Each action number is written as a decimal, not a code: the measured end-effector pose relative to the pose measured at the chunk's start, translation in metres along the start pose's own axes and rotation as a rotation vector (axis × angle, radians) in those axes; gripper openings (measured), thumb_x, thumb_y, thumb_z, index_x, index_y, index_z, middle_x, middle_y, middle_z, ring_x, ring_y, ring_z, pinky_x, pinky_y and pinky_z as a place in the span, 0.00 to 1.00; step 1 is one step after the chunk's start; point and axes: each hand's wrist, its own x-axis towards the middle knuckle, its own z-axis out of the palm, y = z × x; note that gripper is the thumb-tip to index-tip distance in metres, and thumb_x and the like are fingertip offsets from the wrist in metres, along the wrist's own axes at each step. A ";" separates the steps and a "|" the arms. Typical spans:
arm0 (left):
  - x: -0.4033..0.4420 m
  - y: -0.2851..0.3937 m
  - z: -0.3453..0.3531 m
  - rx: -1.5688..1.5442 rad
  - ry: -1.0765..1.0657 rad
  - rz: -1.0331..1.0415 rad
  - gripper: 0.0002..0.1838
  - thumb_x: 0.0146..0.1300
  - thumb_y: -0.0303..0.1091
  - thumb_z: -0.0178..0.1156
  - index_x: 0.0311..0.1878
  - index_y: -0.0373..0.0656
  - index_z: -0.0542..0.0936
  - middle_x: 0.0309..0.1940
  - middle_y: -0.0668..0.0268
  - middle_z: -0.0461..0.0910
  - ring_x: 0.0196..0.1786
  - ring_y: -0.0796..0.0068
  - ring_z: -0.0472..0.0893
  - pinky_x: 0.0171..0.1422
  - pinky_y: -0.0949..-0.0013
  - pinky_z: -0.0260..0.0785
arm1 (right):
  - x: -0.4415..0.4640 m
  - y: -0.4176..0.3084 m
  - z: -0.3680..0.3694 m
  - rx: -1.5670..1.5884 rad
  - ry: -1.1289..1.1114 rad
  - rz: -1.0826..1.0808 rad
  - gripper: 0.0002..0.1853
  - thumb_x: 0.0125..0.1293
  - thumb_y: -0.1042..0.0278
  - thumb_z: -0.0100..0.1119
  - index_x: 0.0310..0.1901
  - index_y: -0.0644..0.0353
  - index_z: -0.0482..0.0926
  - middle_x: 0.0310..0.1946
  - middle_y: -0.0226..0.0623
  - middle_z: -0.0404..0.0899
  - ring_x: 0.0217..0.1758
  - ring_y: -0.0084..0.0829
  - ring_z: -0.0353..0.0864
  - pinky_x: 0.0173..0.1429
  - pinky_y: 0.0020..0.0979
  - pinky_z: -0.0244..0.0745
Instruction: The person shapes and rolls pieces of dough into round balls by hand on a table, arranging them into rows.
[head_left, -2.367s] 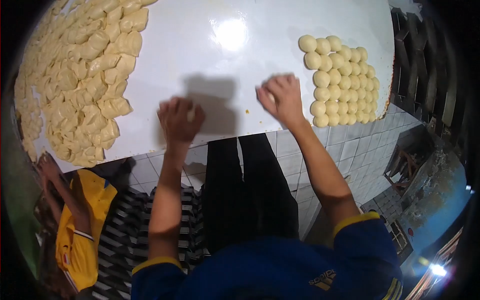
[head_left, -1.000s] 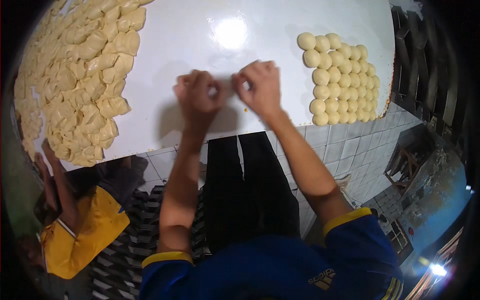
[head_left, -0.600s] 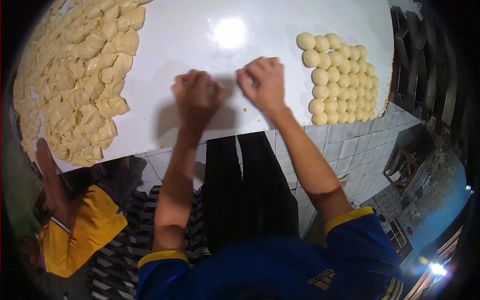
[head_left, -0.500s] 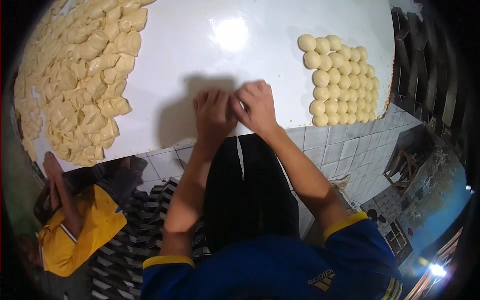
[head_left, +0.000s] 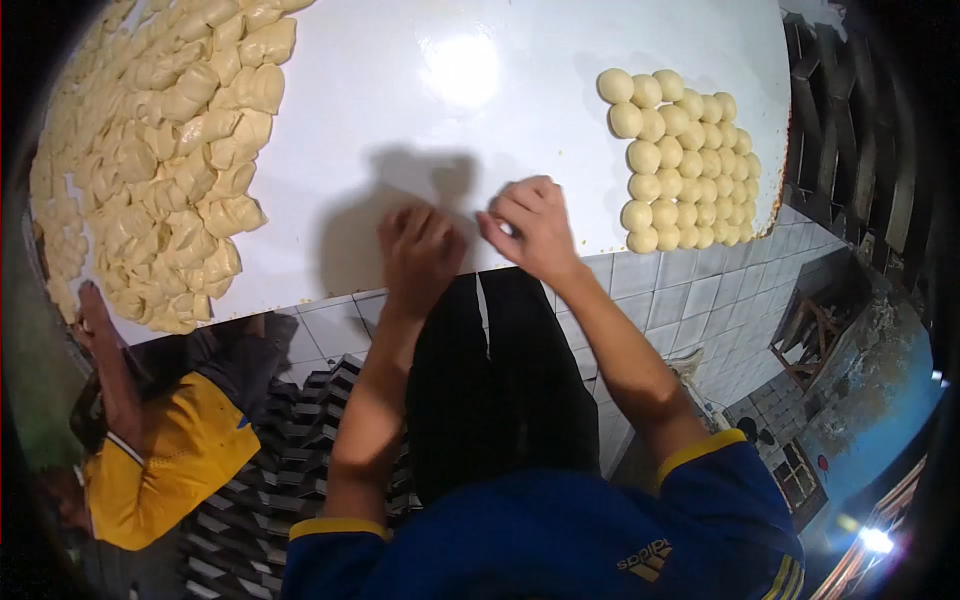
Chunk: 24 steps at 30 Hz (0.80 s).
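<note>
My left hand is palm down near the front edge of the white table, its fingers curled under. What is beneath them, if anything, is hidden. Just to its right, my right hand is also curled on the table, with a small gap showing between thumb and fingers. Whatever the right palm covers is out of sight. On the left lies a big heap of cut dough pieces, pale yellow and uneven. Smooth round dough balls stand in close rows on the right, apart from my right hand.
A co-worker in a yellow shirt sits at the lower left, a hand by the heap's near end. Small crumbs dot the table's front edge. Below it is a white tiled wall. Dark slatted blocks stand beyond the right edge.
My hands have moved apart: the right has shifted right and slightly towards me, the left slightly towards me. The co-worker's arm has moved up towards the dough heap.
</note>
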 end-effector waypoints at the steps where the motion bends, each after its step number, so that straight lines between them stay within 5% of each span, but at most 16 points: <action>1: -0.004 -0.012 -0.010 0.012 0.003 0.028 0.09 0.64 0.35 0.76 0.41 0.49 0.85 0.44 0.65 0.86 0.55 0.52 0.84 0.64 0.47 0.74 | -0.005 0.008 -0.013 0.007 -0.004 -0.052 0.12 0.69 0.61 0.83 0.36 0.49 0.85 0.38 0.27 0.83 0.47 0.42 0.80 0.54 0.46 0.72; 8: 0.080 -0.001 -0.001 0.098 0.019 -0.096 0.08 0.66 0.34 0.75 0.37 0.51 0.83 0.40 0.66 0.82 0.51 0.50 0.81 0.57 0.45 0.70 | 0.059 0.007 0.012 -0.100 0.063 0.053 0.11 0.70 0.60 0.80 0.34 0.50 0.85 0.38 0.31 0.82 0.49 0.46 0.80 0.56 0.49 0.73; 15: 0.009 -0.025 -0.025 -0.021 0.006 0.021 0.06 0.67 0.35 0.75 0.39 0.49 0.85 0.40 0.66 0.84 0.52 0.51 0.81 0.60 0.44 0.70 | -0.002 0.034 -0.034 -0.067 -0.098 0.002 0.11 0.67 0.66 0.85 0.34 0.49 0.87 0.35 0.25 0.84 0.45 0.40 0.81 0.54 0.46 0.71; 17: 0.045 -0.034 -0.036 0.170 -0.063 -0.179 0.07 0.65 0.34 0.75 0.39 0.49 0.85 0.41 0.67 0.84 0.53 0.51 0.81 0.60 0.45 0.70 | 0.034 0.039 -0.029 -0.196 0.070 -0.015 0.12 0.69 0.66 0.84 0.33 0.49 0.86 0.34 0.25 0.84 0.44 0.40 0.80 0.53 0.46 0.69; 24: 0.007 0.004 -0.002 -0.013 -0.022 -0.002 0.09 0.64 0.35 0.76 0.42 0.50 0.85 0.43 0.64 0.85 0.54 0.51 0.82 0.62 0.45 0.71 | 0.003 -0.012 0.001 0.015 -0.029 -0.045 0.12 0.67 0.62 0.83 0.35 0.50 0.84 0.39 0.30 0.84 0.49 0.43 0.82 0.58 0.45 0.75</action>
